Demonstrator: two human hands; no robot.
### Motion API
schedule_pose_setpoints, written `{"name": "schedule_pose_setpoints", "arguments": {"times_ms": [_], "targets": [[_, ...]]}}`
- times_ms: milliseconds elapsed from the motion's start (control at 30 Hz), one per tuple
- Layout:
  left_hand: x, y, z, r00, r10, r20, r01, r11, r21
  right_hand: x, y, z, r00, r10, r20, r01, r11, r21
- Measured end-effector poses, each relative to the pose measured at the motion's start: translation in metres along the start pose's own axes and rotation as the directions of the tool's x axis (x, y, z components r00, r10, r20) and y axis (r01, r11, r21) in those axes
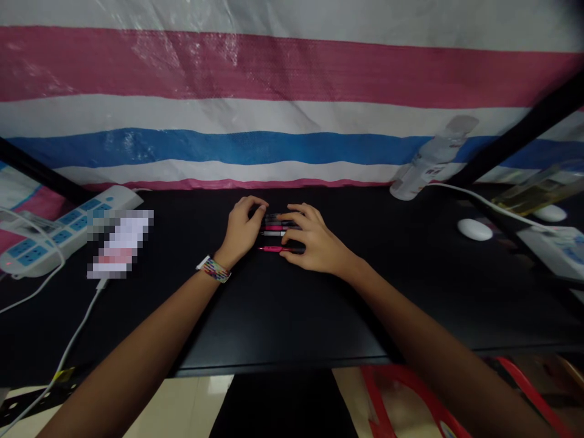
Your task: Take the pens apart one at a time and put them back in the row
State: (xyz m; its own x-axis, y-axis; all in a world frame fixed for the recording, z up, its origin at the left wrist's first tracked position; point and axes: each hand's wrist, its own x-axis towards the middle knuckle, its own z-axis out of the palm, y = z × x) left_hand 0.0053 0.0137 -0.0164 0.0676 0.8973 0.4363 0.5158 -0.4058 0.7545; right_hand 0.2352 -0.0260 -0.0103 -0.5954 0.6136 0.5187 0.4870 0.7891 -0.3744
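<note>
Several pens point(274, 233) lie side by side on the black table point(283, 310), pointing left to right between my hands. The nearest, a red and black pen point(271, 249), sits slightly apart from the others. My left hand point(243, 227) rests at the left ends of the pens, thumb and forefinger curved with a gap between them, nothing seen in its grasp. Spread over the right ends of the pens are the fingers of my right hand point(312, 238), which hide parts of them. A colorful woven band circles my left wrist.
At the left are a white power strip point(73, 228) and a blurred-out object point(121, 246) with a white cable. A clear bottle point(426, 164), a white mouse-like object point(475, 229) and a bottle of yellowish liquid point(533, 191) are at the right. Striped sheeting point(274, 70) hangs behind.
</note>
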Motion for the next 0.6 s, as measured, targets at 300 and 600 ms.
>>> {"name": "schedule_pose_setpoints", "arguments": {"times_ms": [300,600], "targets": [[-0.008,0.028,-0.009,0.982,0.165,0.093,-0.159,0.985,-0.065,0.005,-0.006,-0.007,0.993,0.044,-0.111,-0.035,0.996,0.08],[-0.013,0.033,-0.003,0.943,0.275,0.188,-0.268,0.961,-0.064,0.006,0.0,-0.012,0.975,0.17,-0.14,-0.172,0.985,-0.001]]}}
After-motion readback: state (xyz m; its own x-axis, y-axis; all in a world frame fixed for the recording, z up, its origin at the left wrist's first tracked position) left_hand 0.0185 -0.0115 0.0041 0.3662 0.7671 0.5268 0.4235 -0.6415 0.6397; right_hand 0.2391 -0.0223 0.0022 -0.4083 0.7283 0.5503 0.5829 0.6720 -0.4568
